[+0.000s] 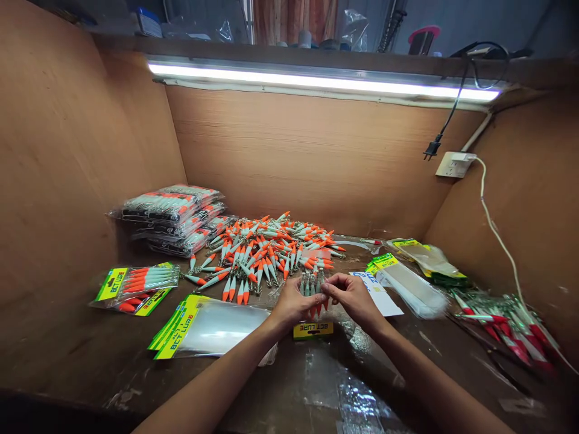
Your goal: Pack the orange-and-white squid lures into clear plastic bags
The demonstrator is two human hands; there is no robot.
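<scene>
Near the middle of the table, a clear bag point(313, 330) with a yellow BCT LURE header lies with its header toward me. Several white and orange squid jigs point(312, 289) are in or on this bag, hooks pointing away from me. My left hand point(296, 301) is closed around the bag's left side, thumb across the jigs. My right hand point(350, 295) pinches at the upper right of the same bag, close to the hooks. Just beyond both hands spreads a large heap of loose orange and white jigs point(266, 247). Whether the bag's far end is sealed is hidden.
Flat bags point(217, 325) lie left of my hands, beside a filled pack point(136, 283). Stacked packs point(176, 214) stand at the back left. At right are more bags point(411, 286), a white card point(382, 295) and red-white jigs point(511, 331). A white cable point(493, 223) hangs from the outlet.
</scene>
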